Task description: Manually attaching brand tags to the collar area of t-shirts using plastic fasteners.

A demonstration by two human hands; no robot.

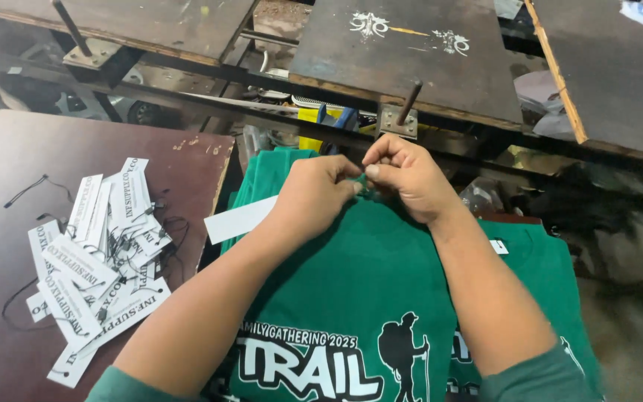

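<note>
green stuff: a stack of green t-shirts [381, 283] fills the middle of the head view, white print and a black hiker figure on the top one, more green edges poking out underneath. can't count the stack, at least 2 shirts show

left hand: left hand [312, 195] has its fingertips pinched shut on something tiny at the top shirt's collar, too small to make out

right hand: right hand [405, 176] is pinched closed too, fingertips touching the left ones right at the neckline

step: looks to me like fixing a tag at the collar, mid-fiddle, not finished

next bit: my guess, it calls for steady fingertips to get whatever's pinched through or looped, then a tag from the pile

tags: pile of white hang tags [98, 253] with black strings on the brown table [9, 179] to the left, roughly 12 or more, they overlap so no exact count

loose tag: 1 blank white tag [238, 219] lies on the shirt edge just beside the left wrist

background: 3 dark wooden platens [403, 67] up top
</note>
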